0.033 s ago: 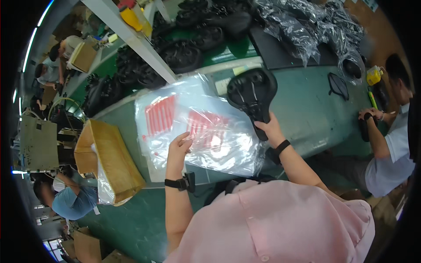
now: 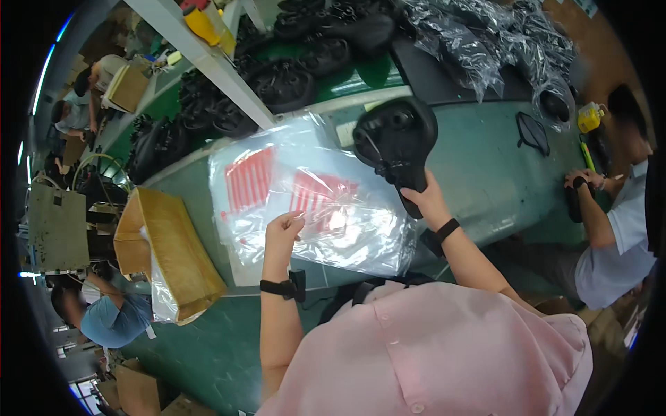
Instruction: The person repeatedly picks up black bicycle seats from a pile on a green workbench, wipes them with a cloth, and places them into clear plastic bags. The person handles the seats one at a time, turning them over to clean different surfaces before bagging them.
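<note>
Green worktable (image 2: 485,166) carries a stack of clear plastic bags (image 2: 312,201), thin, slippery, floppy; best taken at an edge. Left hand (image 2: 281,232) pinches the top bag. Right hand (image 2: 427,201) wraps a black bicycle saddle (image 2: 395,139), probably rigid, by its narrow nose.

We see an open brown cardboard box (image 2: 166,253) at left, black bicycle saddles (image 2: 291,76) heaped far, bagged ones (image 2: 485,48) far right.
</note>
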### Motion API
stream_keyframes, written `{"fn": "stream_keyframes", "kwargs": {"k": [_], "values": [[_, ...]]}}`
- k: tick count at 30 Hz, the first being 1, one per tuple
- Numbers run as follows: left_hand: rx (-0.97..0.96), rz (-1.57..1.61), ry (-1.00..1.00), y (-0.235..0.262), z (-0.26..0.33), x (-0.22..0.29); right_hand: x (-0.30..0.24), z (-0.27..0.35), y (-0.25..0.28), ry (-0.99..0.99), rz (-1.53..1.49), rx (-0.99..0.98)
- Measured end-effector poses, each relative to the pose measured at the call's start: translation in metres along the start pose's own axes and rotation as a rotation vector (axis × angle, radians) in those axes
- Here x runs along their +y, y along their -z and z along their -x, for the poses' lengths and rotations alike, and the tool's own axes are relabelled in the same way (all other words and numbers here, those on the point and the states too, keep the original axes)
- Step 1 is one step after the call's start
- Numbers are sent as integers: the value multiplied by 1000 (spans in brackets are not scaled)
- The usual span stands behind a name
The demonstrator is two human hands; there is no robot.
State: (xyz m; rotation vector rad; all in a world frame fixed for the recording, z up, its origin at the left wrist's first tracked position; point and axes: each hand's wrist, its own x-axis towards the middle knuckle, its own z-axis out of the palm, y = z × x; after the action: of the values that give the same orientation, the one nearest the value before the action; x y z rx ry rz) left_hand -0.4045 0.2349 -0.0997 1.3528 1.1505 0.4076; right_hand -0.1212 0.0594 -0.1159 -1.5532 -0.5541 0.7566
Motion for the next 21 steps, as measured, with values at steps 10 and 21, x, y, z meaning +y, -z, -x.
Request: {"fn": "stream_keyframes", "kwargs": {"k": [10,21], "values": [[274,435,-124,-30,-38,-35,-30,18,-30,524,759,-434],[-135,-688,-1009,-49,39,94,-41,-1,-46,-18,787,-480]]}}
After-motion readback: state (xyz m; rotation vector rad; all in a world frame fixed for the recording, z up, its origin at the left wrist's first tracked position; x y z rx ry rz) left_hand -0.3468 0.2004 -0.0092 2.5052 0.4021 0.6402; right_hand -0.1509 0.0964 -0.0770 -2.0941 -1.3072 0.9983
